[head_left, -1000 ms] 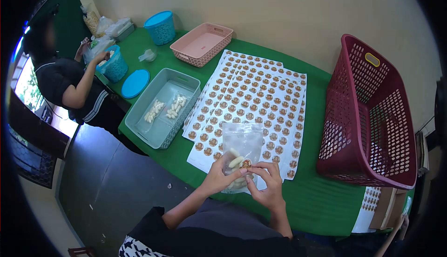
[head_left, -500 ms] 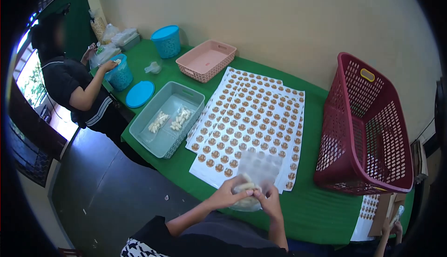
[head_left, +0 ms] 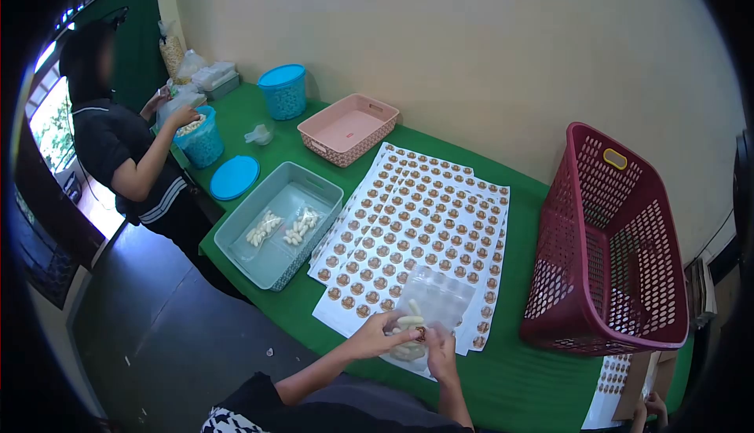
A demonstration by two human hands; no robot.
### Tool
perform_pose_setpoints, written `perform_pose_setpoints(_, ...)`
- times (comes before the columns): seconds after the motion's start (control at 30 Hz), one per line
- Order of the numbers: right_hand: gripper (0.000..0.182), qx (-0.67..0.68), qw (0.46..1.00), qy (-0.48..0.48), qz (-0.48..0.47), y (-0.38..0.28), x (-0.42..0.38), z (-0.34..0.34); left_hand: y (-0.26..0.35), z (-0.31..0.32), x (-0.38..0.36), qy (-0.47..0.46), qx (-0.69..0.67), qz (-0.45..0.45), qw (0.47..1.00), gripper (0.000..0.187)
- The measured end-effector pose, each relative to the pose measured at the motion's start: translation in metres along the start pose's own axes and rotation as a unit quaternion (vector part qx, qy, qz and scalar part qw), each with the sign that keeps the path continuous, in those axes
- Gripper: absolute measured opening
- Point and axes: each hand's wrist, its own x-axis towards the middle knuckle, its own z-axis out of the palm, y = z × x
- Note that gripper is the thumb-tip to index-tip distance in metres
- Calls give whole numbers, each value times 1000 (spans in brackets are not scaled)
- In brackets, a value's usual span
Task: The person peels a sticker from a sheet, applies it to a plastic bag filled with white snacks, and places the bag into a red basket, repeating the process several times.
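Above the front of the sticker sheets [head_left: 408, 205], my two hands are closed on a clear plastic bag [head_left: 437, 295] holding white finger-shaped pieces [head_left: 408, 350]. My left hand [head_left: 375, 337] grips its left side, with the thumb across the front. My right hand [head_left: 442, 354] pinches the right side. A small round brown sticker [head_left: 420, 333] shows on the bag between my fingertips. The bag's upper part lies over the printed sheets, which bear rows of round brown stickers.
A green-grey tray [head_left: 224, 233] holds two similar bags. Behind are a pink basket [head_left: 349, 123] and a blue-lidded tub [head_left: 283, 91]. A maroon crate [head_left: 561, 307] stands right. At left, a person [head_left: 118, 142] reaches into a blue tub [head_left: 203, 146]; another person's hands [head_left: 650, 409] show lower right.
The view has tilted up slightly, so the table sits lower. Over the bag, my fingers have shifted, and the brown sticker now shows between them. The person at left has a hand deeper in the tub.
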Motion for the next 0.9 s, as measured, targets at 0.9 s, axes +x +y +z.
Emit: perform_pose_setpoints(0.9, 26, 74, 997, 30, -12, -3, -21, -13, -5, 17, -13, 46, -149, -18, 988, 27)
